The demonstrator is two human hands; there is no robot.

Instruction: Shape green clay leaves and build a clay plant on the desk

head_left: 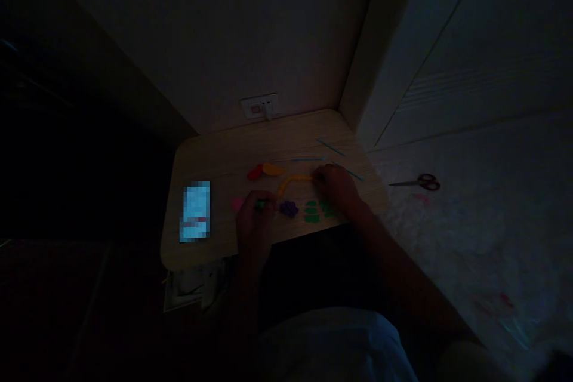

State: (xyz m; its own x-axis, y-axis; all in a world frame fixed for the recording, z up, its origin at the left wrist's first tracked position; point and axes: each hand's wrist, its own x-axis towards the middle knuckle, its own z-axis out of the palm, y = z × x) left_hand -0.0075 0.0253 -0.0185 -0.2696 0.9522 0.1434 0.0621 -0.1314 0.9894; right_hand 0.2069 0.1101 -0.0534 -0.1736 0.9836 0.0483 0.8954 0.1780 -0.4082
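Note:
The light is dim. A bent yellow strip [293, 179], perhaps modelling clay, arches over the small wooden table. At its right end are the pinched fingers of my right hand [336, 188]. My left hand [256, 215] is closed near the strip's lower left end, with a bit of green showing by its fingers; what it grips is unclear. A pink piece [237, 205] is partly hidden by that hand. Between my hands lies a purple bumpy cluster [289, 209]. Green leaf-like pieces [311, 211] sit in rows, some beneath my right hand.
Beyond my hands lie a red piece [255, 172], an orange piece [273, 169] and thin blue sticks [330, 147]. A lit phone [195, 211] rests at the table's left. Scissors [421, 182] are off to the right on a pale surface. A wall socket [259, 107] holds a plug.

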